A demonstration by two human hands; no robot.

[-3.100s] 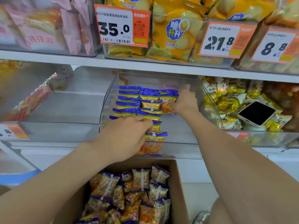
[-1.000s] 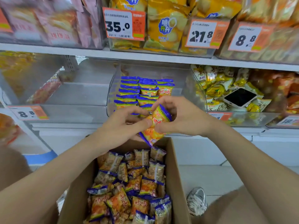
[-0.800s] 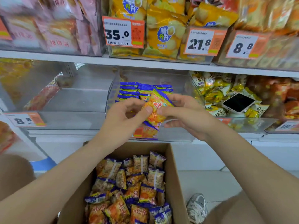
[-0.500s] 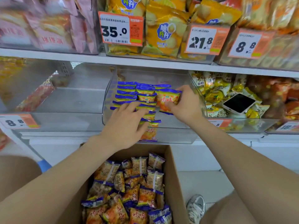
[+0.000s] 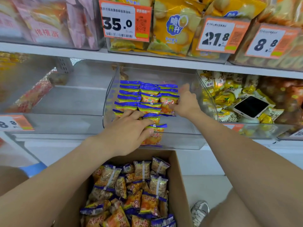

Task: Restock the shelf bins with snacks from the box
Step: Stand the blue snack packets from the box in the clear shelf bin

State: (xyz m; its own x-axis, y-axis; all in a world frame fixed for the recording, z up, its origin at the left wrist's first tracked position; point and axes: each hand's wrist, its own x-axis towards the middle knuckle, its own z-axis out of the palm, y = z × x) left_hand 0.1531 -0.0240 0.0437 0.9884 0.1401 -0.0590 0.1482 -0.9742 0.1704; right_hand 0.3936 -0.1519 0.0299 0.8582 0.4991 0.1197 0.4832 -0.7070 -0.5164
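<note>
Placement: the packet (image 5: pixel 168 104) lies at the front of the right column in the clear bin (image 5: pixel 180 142), overlapping those behind it.
Grip, right: the right hand (image 5: pixel 186 103) has its fingers curled, pinching the packet's right edge.
Grip, left: the left hand (image 5: pixel 129 131) lies across the front rows (image 5: pixel 129 97). Whether it pinches or only presses cannot be told.
Supply: the box (image 5: pixel 179 177) stands below the bin, well stocked.
Risk: the glossy, overlapped wrappers would probably slide forward on release and disorder the columns.
Change: one second ago both hands held the packet in front of the bin. It is now seated in its column.
</note>
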